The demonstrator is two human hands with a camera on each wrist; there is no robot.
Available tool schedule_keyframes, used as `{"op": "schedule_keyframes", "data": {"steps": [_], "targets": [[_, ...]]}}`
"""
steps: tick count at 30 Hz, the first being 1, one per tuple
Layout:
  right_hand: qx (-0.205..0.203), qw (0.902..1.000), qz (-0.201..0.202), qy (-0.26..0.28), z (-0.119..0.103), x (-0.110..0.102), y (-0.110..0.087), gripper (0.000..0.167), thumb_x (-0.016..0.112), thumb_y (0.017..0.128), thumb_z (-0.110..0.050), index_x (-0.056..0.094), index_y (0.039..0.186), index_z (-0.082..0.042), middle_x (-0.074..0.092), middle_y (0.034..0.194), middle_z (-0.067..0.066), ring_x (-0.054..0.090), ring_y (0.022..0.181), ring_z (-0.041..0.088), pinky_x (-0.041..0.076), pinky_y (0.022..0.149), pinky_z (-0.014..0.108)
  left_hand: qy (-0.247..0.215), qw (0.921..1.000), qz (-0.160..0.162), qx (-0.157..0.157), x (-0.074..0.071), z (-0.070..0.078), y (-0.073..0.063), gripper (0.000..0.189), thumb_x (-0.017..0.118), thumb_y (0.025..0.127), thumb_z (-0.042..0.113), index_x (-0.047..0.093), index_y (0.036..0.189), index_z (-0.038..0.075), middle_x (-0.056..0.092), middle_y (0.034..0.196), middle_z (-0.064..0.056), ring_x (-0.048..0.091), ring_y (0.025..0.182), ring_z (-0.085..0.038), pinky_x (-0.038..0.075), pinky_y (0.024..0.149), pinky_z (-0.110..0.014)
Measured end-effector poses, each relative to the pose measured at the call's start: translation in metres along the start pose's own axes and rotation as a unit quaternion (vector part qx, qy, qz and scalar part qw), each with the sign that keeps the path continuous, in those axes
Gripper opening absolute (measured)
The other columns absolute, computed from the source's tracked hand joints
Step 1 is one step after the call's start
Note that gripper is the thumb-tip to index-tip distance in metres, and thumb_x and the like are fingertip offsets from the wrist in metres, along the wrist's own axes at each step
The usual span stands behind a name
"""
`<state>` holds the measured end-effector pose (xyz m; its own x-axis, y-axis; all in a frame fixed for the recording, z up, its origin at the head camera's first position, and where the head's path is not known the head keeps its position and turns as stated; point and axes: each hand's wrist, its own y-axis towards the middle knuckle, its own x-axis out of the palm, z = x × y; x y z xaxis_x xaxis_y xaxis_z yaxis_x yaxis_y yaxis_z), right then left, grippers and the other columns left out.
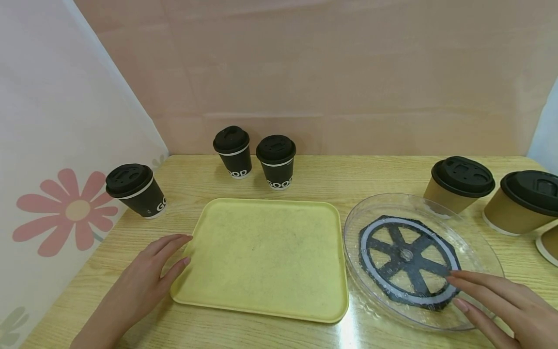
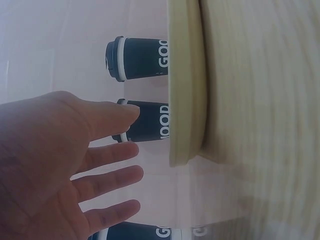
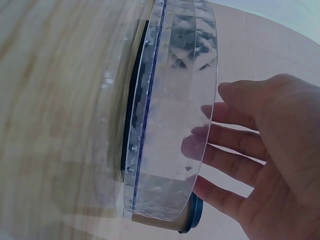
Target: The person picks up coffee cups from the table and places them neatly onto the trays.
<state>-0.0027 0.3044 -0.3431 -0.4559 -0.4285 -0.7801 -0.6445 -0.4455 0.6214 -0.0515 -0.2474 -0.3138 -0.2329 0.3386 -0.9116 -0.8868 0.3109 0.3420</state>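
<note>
My left hand [image 1: 141,283] hovers at the left edge of a yellow rectangular tray [image 1: 266,261], its fingers loosely extended and holding nothing. In the left wrist view the fingers are spread, with the tray's side [image 2: 187,85] just past them. On the right, a clear round tray [image 1: 481,252] with a raised, faceted rim lies on the table. A black spoked piece with a pale ring [image 1: 407,254] shows through its bottom. My right hand [image 1: 507,305] is by the near right rim, fingers relaxed and apart. In the right wrist view its fingertips [image 3: 192,146] show through the clear wall.
Three black lidded paper cups stand behind the yellow tray: one at left [image 1: 141,194], two at the back [image 1: 235,157] [image 1: 276,167]. Brown cups with black lids [image 1: 449,194] [image 1: 514,208] line the right side, one cut off by the frame. Pale sheets [image 1: 331,77] enclose the wooden table.
</note>
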Motion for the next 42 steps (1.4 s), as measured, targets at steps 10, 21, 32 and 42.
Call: {"op": "schedule_keyframes", "data": {"steps": [10, 21, 32, 42], "targets": [[0.0, 0.9999, 0.01, 0.004, 0.0006, 0.0005, -0.0005, 0.059, 0.042, 0.095, -0.06, 0.076, 0.095, -0.012, 0.071, 0.093, 0.003, 0.044, 0.104, -0.024, 0.044, 0.071, 0.0, -0.005, 1.0, -0.004, -0.005, -0.0009, 0.0003, -0.0002, 0.04, 0.072, 0.087, 0.013, 0.061, 0.126, 0.013, 0.063, 0.123, -0.006, 0.061, 0.112, -0.028, 0.049, 0.091, -0.049], [0.0, 1.0, 0.004, -0.008, 0.0001, -0.0004, 0.0002, 0.057, 0.041, 0.097, -0.06, 0.076, 0.094, -0.014, 0.071, 0.091, 0.004, 0.049, 0.097, -0.02, 0.045, 0.072, 0.0, -0.001, 1.0, -0.007, -0.003, -0.0009, -0.0006, -0.0003, 0.041, 0.072, 0.087, 0.014, 0.061, 0.126, 0.014, 0.062, 0.124, -0.006, 0.061, 0.113, -0.028, 0.05, 0.09, -0.049], [0.003, 0.9998, 0.004, -0.017, -0.0015, -0.0004, 0.0003, 0.057, 0.039, 0.099, -0.058, 0.076, 0.094, -0.015, 0.071, 0.092, 0.002, 0.047, 0.098, -0.021, 0.046, 0.071, 0.002, 0.0, 1.0, -0.002, 0.004, -0.0009, 0.0002, 0.0002, 0.041, 0.073, 0.086, 0.012, 0.061, 0.126, 0.013, 0.063, 0.123, -0.006, 0.062, 0.111, -0.027, 0.05, 0.09, -0.047], [0.001, 0.9999, 0.005, -0.014, -0.0011, 0.0003, 0.0001, 0.057, 0.039, 0.098, -0.058, 0.076, 0.093, -0.015, 0.071, 0.091, 0.003, 0.049, 0.097, -0.02, 0.045, 0.073, 0.0, 0.001, 1.0, 0.002, 0.008, -0.0004, -0.0002, 0.0, 0.042, 0.073, 0.086, 0.012, 0.061, 0.125, 0.013, 0.063, 0.123, -0.005, 0.062, 0.111, -0.026, 0.049, 0.09, -0.046]]}}
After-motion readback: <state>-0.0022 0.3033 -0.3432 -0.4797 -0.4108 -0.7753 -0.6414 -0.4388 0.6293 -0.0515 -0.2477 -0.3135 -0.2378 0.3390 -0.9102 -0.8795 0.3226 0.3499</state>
